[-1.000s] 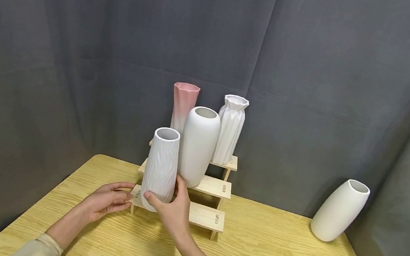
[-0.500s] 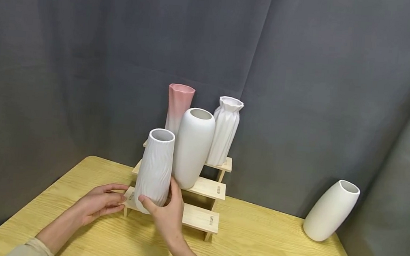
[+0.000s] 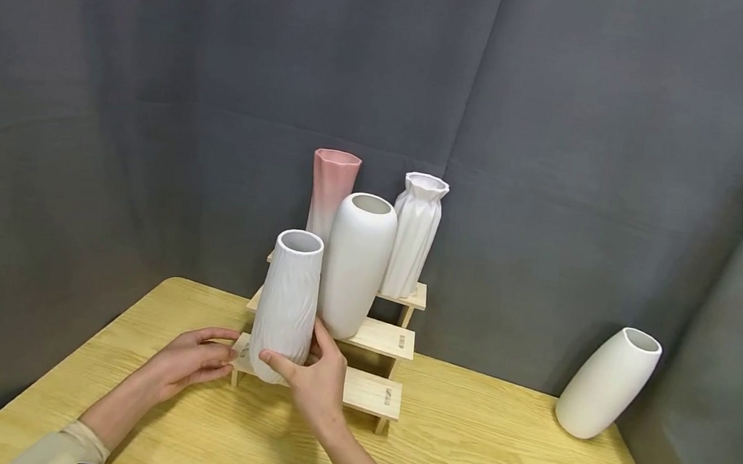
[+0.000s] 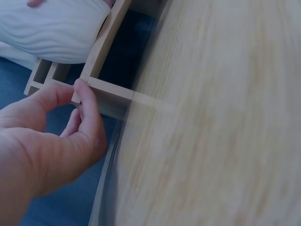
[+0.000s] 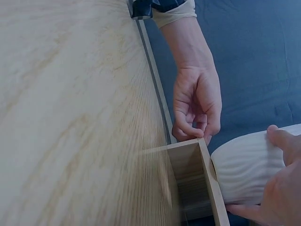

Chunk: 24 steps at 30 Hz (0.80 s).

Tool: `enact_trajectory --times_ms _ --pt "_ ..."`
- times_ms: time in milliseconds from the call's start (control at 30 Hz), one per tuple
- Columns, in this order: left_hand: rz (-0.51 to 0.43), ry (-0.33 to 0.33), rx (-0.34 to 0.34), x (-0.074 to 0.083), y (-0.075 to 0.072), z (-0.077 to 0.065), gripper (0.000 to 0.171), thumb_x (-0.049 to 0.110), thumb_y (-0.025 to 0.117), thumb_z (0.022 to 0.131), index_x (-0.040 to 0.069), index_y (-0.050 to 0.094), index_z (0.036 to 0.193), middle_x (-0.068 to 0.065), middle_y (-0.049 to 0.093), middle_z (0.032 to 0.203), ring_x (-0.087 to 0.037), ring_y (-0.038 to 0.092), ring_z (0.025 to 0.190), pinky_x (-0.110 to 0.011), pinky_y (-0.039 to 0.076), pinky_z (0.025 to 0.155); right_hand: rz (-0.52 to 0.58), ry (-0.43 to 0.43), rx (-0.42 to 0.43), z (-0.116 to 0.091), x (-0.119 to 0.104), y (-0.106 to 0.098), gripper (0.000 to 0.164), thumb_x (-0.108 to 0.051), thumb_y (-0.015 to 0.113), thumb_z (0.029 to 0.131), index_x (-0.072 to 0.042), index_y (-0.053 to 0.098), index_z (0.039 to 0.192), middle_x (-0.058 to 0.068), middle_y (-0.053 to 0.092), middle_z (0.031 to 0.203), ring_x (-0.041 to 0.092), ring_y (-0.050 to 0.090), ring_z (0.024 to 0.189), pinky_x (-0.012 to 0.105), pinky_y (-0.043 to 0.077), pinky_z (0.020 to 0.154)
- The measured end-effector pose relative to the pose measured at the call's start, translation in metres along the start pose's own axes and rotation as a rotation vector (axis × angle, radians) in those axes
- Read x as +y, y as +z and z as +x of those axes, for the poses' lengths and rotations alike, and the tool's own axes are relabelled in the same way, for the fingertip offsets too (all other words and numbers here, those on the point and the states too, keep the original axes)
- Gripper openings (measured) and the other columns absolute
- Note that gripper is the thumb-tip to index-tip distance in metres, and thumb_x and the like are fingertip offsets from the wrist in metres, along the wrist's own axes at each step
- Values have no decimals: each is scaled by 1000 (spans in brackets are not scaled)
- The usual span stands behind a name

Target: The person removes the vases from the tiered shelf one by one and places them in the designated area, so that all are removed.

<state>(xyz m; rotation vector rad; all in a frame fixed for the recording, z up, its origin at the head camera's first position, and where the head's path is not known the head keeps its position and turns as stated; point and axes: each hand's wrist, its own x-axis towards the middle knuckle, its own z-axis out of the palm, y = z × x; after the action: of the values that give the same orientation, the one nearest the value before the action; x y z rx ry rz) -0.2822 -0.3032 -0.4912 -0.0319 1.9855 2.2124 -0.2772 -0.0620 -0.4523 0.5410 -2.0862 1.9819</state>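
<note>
A white vase with a rippled surface (image 3: 287, 302) stands on the left part of the lowest step of a wooden tiered stand (image 3: 373, 393). My right hand (image 3: 320, 382) grips its lower part, thumb across the front and fingers round the right side. At the left end of that step, my left hand (image 3: 190, 363) pinches the edge of the board; the left wrist view shows thumb and fingertips on the board's corner (image 4: 83, 84). In the right wrist view the base of the rippled vase (image 5: 244, 165) meets the step.
A tall smooth white vase (image 3: 358, 268) stands on the middle step. On the top step are a pink-and-white vase (image 3: 333, 188) and a pleated white vase (image 3: 415, 239). Another smooth white vase (image 3: 606, 385) stands at the table's right, by the grey curtain (image 3: 550, 166).
The head view shifts slightly left and back. Both hands keep their places on the stand and the rippled vase.
</note>
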Motion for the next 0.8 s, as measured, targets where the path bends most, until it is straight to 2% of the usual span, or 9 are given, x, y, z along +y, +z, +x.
enact_trajectory --times_ms 267,467,600,800 --pt "-11 -20 51 3 7 1 61 2 69 92 -7 42 146 -18 59 115 -18 65 84 -29 60 74 21 -13 -21 0 -1 -2 78 -22 99 68 -32 64 137 -4 71 112 19 70 99 41 60 82" --pt "-4 -46 98 4 12 0 62 9 76 91 -5 45 143 -16 63 107 -15 64 76 -25 59 68 33 -23 -27 -1 -3 -2 76 -20 98 69 -26 65 137 1 70 117 21 68 104 37 59 84" --pt "27 -37 119 4 14 0 61 12 77 91 -5 47 142 -15 60 109 -16 63 76 -26 59 68 40 -8 -24 -2 -7 -4 75 -19 97 70 -22 65 137 3 70 116 23 68 105 37 59 85" --pt "46 -33 121 3 14 1 59 12 76 92 -2 48 142 -16 58 112 -17 64 77 -28 59 68 -10 -8 -33 -2 -21 -10 72 -24 97 70 -25 67 135 0 71 110 19 68 100 39 58 85"
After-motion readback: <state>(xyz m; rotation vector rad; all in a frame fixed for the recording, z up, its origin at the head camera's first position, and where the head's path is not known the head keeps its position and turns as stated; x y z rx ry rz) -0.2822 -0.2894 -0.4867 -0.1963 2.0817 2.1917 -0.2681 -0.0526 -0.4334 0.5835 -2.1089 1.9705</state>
